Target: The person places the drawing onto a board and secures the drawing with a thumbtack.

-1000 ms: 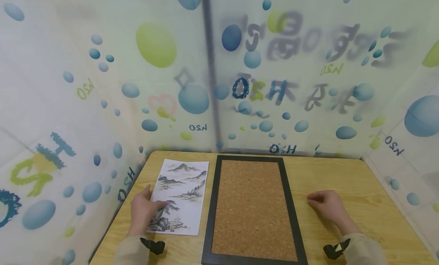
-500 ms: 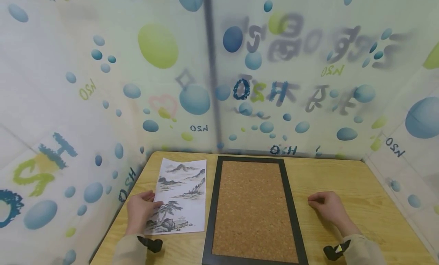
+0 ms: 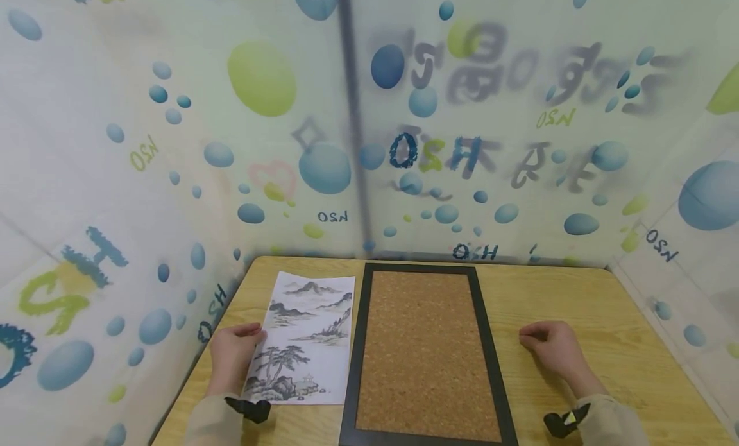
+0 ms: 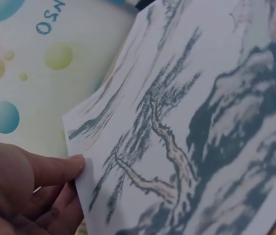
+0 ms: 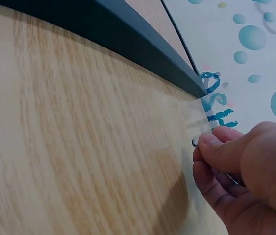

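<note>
An ink landscape print (image 3: 308, 337) lies on the wooden table (image 3: 606, 305), left of a black frame (image 3: 360, 343) with a cork backing (image 3: 424, 350). My left hand (image 3: 249, 343) pinches the print's left edge, thumb on top and fingers beneath. The left wrist view shows the print (image 4: 187, 122) raised off the table at that edge, held by the left hand (image 4: 74, 169). To the right of the frame, my right hand (image 3: 528, 337) rests on the table. In the right wrist view the right hand (image 5: 204, 149) pinches the edge of what looks like a thin clear sheet (image 5: 201, 115) near the frame's corner (image 5: 128, 39).
Walls printed with blue and green bubbles close in the table on the left, back and right (image 3: 323, 167). Bare wood (image 5: 69, 147) shows right of the frame and behind my right hand.
My left hand has slid from the top of the print to its left edge and taken hold of it. The print has shifted slightly right and turned. The right hand has not moved.
</note>
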Demonstrator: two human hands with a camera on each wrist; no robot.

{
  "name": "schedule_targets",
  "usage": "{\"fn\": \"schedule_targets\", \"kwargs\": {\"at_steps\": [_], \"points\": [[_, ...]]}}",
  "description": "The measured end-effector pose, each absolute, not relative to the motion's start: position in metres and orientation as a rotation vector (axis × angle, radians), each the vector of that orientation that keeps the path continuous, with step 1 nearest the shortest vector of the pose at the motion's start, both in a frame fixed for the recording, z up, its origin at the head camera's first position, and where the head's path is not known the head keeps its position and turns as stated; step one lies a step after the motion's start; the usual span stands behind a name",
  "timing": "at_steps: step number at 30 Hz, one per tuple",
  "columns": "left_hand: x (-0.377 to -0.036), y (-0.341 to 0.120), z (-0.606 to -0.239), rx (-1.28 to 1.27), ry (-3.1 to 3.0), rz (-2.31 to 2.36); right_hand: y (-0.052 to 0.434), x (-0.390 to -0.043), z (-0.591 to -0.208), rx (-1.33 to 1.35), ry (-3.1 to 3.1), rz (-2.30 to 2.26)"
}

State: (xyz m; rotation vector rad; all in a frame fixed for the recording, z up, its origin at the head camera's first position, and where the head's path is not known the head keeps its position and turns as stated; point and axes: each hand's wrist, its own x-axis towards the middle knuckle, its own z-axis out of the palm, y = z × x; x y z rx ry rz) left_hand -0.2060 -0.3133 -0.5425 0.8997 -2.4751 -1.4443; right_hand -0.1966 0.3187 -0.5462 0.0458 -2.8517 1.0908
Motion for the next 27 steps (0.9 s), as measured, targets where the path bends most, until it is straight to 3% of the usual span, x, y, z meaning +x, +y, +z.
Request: {"fn": "schedule_targets", "kwargs": {"at_steps": [27], "points": [[-0.199,-0.316,-0.529,0.862,-2.514,-1.625,0.318,-0.195,-0.535,0.079,-2.773,1.167]]}}
